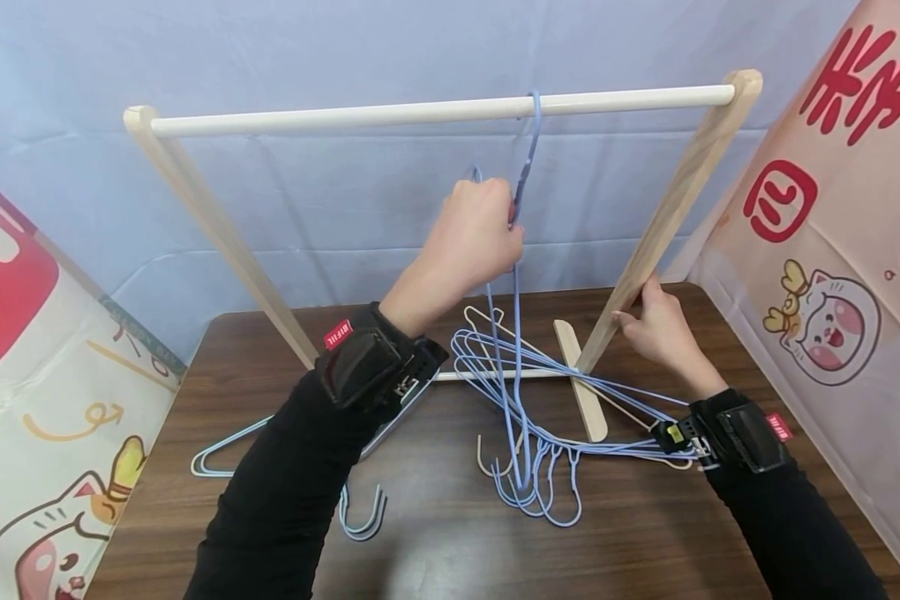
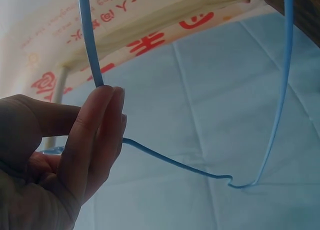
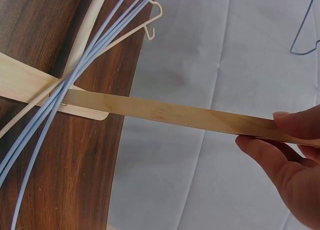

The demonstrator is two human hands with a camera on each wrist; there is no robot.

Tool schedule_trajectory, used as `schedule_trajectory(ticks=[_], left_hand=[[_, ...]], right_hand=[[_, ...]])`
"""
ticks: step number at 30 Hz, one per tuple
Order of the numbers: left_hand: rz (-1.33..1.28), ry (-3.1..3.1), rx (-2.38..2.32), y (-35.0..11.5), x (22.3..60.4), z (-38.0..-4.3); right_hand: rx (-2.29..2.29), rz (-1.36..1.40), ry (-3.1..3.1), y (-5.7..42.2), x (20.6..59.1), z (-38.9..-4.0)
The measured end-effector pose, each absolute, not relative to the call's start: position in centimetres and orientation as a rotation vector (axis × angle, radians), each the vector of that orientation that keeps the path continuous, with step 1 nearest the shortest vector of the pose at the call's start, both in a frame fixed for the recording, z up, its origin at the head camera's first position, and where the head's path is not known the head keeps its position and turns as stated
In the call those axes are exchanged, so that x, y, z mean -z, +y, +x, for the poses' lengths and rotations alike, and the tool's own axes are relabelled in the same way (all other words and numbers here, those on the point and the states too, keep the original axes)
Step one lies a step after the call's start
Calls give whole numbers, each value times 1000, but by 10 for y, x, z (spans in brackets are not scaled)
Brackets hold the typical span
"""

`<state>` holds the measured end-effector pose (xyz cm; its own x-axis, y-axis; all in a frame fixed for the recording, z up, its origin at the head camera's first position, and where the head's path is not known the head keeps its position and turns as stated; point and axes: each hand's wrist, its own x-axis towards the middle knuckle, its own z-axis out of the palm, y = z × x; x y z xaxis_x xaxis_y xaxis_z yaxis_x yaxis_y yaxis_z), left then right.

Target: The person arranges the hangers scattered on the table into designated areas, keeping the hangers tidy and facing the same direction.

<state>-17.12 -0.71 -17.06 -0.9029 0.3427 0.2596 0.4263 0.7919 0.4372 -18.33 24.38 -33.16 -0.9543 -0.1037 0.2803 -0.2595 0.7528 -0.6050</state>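
A blue wire hanger (image 1: 527, 171) hangs by its hook over the white rail (image 1: 345, 117) of a wooden rack. My left hand (image 1: 474, 233) grips this hanger near its top, just below the rail. The left wrist view shows the fingers pinching the hanger's side wire (image 2: 90, 40). Lower down, my right hand (image 1: 663, 333) holds the rack's right wooden upright (image 1: 667, 200). Thumb and fingers lie on opposite faces of that upright (image 3: 185, 116) in the right wrist view. Between the hands, a heap of blue hangers (image 1: 630, 451) mixed with cream ones lies across the rack's right foot (image 1: 588, 408).
Light blue hangers (image 1: 232, 437) lie on the brown table (image 1: 435, 533) at the left, partly hidden by my left sleeve. The left upright (image 1: 217, 225) rises beyond them. A pale cloth backdrop (image 1: 375, 200) stands behind, with printed panels (image 1: 825, 250) at both sides.
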Motion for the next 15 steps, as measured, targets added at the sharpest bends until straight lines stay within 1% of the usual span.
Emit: schedule_trajectory(ticks=[15], left_hand=[[-531, -2837, 694, -4, 176, -172]], right_hand=[[-989, 287, -2710, 243, 331, -183]])
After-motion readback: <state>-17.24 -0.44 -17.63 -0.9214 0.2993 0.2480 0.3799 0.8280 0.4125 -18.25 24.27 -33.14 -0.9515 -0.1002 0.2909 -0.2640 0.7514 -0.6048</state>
